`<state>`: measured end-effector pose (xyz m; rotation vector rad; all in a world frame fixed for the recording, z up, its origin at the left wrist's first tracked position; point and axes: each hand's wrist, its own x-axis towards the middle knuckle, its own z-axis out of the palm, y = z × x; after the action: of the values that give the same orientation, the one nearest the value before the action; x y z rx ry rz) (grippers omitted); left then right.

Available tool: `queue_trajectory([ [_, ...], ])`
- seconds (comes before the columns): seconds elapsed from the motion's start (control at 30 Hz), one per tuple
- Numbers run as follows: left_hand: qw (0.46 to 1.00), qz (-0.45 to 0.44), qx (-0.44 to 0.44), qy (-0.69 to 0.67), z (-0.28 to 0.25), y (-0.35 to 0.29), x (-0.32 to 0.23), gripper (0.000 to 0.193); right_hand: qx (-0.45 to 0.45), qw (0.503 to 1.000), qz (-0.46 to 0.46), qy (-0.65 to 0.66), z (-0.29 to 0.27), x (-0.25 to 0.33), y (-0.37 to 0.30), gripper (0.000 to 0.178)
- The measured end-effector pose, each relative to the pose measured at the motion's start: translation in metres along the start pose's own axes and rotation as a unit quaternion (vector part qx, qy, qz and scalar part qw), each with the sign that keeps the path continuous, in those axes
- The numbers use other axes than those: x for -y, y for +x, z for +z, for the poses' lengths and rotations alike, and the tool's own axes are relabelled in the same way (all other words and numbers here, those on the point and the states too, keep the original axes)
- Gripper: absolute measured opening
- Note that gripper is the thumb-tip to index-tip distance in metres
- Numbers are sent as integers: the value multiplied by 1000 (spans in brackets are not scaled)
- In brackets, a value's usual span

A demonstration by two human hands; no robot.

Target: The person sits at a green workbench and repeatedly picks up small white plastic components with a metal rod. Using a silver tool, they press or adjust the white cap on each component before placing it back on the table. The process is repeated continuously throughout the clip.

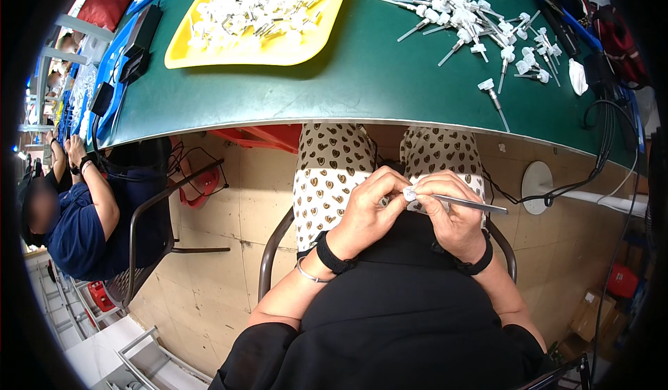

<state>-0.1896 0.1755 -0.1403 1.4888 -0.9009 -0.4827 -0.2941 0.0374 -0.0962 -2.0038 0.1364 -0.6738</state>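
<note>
Above my lap, my left hand (374,205) pinches a small white plastic piece (409,193) between thumb and fingertips. My right hand (452,216) meets it there, its fingers closed around a slim, flat grey metal tool (483,205). The tool's blunt end sticks out to the right past the fingers; its other end is hidden in my grip. On the green table (278,101) ahead, a loose pile of white plastic fittings with thin metal stems (459,11) lies at the right. One single fitting (492,96) lies closer to the table edge.
A yellow tray (292,58) heaped with similar white fittings stands at the far left of the table. Cables (605,146) hang off the table's right side, near a white round-based stand (537,181). At the left, a person in a dark blue shirt (83,226) sits working.
</note>
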Motion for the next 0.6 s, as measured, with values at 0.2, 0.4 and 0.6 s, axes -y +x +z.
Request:
queue_trajectory([
  [0.2, 1000, -3, 3, 6, 0, -1, 3, 12, 26, 999, 5, -19, -2, -1, 2, 7],
  [0.4, 1000, -4, 11, 15, -1, -3, 8, 11, 53, 998, 2, -26, -5, -1, 4, 7],
  [0.6, 999, -9, 25, 34, -5, -3, 4, 8, 62, 997, -18, -44, -5, -1, 5, 10],
])
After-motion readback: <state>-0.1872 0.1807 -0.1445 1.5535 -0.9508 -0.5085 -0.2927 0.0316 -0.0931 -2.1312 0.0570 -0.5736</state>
